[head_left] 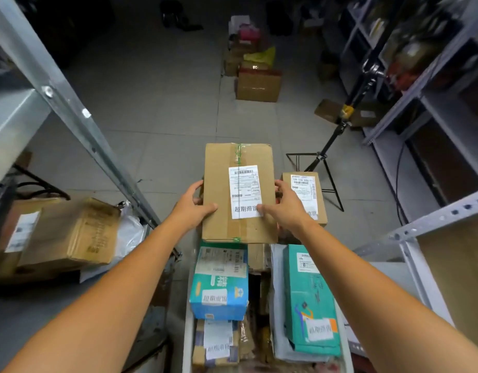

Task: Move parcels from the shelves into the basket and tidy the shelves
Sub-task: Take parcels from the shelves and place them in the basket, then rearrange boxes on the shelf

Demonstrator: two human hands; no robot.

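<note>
A person holds a long cardboard parcel (219,170) flat between both hands, above the far end of a pale-walled basket (186,335). The left hand (195,208) takes the parcel's left edge: thumb laid on the top face, fingers curled over the side. The right hand (286,205) does the same on the right edge, its thumb resting on the corner of the white shipping label (244,192). Both grips are closed on the parcel, with nothing else in either hand. The parcel is taped along its length, with green marks at both ends of the tape.

Below the parcel the basket is packed. A blue-and-white carton (219,284) lies on the left, and a teal mailer bag (310,300) lies on the right over a grey bag. A cardboard parcel with several white labels (216,343) sits nearest the camera. A small cardboard box (305,195) with its own label shows just past the right hand and is partly hidden by it. Whether it lies inside the basket cannot be told.

On the left, a grey metal shelf upright (71,109) slants across the view. On the shelf behind it lie brown boxes (68,235) and a clear plastic bag. A second metal rack (434,219) stands on the right. Between the racks is a tiled floor with a black tripod (337,130) – and, further off, a row of parcels (256,82).
</note>
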